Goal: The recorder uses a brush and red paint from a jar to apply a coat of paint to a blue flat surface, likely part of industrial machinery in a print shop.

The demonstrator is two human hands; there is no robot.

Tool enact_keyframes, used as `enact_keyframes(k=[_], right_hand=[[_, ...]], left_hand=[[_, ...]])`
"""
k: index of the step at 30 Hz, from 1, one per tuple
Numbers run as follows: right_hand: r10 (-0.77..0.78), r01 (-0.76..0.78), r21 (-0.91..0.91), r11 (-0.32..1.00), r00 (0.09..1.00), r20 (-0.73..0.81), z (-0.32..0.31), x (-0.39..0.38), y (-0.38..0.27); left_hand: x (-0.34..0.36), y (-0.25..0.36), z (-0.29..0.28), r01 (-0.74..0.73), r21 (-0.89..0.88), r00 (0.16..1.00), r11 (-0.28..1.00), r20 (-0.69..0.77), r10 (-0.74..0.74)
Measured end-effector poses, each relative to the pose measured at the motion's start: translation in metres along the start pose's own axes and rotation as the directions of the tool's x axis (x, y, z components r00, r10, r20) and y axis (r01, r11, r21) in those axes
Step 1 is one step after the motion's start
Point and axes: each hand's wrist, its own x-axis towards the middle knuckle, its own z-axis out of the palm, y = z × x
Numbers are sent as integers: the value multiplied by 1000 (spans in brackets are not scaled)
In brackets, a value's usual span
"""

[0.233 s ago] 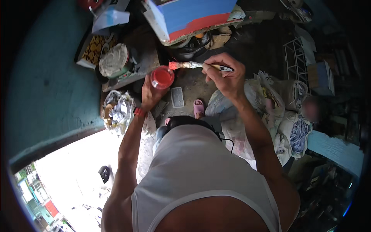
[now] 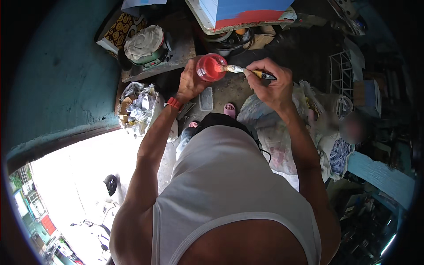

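Observation:
My left hand (image 2: 191, 84) is wrapped round a clear jar (image 2: 211, 67) with red paint inside, its mouth facing up. In my right hand (image 2: 272, 83) is a paintbrush (image 2: 235, 69), pinched by its handle. The bristles are inside the jar's mouth, red with paint; how deep they sit I cannot tell. Ahead of both hands stands a board or box face (image 2: 251, 9), painted blue above with a red band along its lower edge.
At the left, a low wooden table (image 2: 179, 48) bears a cloth-topped green device (image 2: 145, 44) and a patterned box (image 2: 123, 30). A bag of scraps (image 2: 140, 108) stands below it. Large plastic sacks (image 2: 269, 128) lie at my right. A clear tray (image 2: 206, 99) rests on the floor near my feet.
The brush bristles have gone from just beside the jar's rim into its mouth. The whole view has shifted slightly, and both hands appear a little farther right.

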Motion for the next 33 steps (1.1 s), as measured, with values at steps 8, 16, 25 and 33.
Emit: enact_keyframes(k=[8,16,25,33], right_hand=[[-28,60,-218,974,989,144,63,-20,11],[36,3,-296,955,991,126,91,-32,25],[-10,46,-329,943,994,110,90,-25,30],[121,-141,-184,973,986,-116,49,-6,39]], left_hand=[[-19,-6,-14,-119,90,991,989,71,113],[-28,-8,-19,-153,130,985,980,95,142],[-20,-8,-18,-154,142,979,978,152,132],[3,-9,-1,-89,109,993,990,92,80]])
